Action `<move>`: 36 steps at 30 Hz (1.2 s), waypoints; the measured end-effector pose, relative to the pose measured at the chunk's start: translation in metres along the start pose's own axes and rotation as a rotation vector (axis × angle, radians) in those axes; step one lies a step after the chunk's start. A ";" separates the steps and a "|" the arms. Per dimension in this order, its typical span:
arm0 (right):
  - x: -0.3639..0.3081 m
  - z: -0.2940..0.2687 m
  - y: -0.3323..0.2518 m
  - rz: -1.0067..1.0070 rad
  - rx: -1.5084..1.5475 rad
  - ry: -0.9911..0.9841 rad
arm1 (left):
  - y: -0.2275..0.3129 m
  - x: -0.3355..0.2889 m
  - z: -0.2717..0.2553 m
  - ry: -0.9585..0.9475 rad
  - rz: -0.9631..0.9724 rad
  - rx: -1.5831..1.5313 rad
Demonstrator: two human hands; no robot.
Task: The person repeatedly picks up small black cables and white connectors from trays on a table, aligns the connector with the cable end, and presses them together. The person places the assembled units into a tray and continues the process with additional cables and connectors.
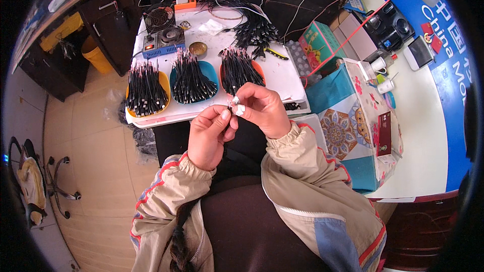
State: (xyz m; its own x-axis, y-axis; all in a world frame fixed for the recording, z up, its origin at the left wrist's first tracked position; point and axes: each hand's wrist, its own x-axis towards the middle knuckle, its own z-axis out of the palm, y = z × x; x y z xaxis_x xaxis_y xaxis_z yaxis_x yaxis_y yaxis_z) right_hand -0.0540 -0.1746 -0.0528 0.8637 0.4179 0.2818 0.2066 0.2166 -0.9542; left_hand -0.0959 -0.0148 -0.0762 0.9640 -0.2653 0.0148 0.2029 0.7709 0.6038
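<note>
The person's left hand (208, 136) pinches a slim black cable (231, 110) in mid-air above the lap. The right hand (265, 113), with white tape (240, 110) on its thumb and forefinger, is pinched onto the cable's tip, too small to make out. Just beyond, a yellow plastic tray (166, 83), a teal one and an orange-red one hold bundled black cables (144, 89) on a white table (285, 79). Behind stands a blue metal box (165, 50).

The cables (192, 81) look like matt plastic, the trays (210, 72) smooth.
</note>
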 end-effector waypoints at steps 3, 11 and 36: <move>-0.003 0.000 -0.001 0.046 0.010 0.016 | 0.000 -0.002 0.000 0.034 0.052 0.112; -0.008 0.009 0.006 0.259 0.650 -0.058 | 0.003 -0.002 -0.003 -0.076 -0.035 -0.017; 0.116 -0.130 0.058 0.476 -0.299 0.119 | -0.002 0.017 -0.042 0.047 0.031 0.303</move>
State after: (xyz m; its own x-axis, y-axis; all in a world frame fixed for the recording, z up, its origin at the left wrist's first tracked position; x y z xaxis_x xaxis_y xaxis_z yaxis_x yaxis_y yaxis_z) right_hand 0.1175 -0.2282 -0.0881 0.9355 0.3027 -0.1825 -0.1114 -0.2374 -0.9650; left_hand -0.0724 0.0034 -0.1101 0.9772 -0.2123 0.0044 0.1198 0.5684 0.8140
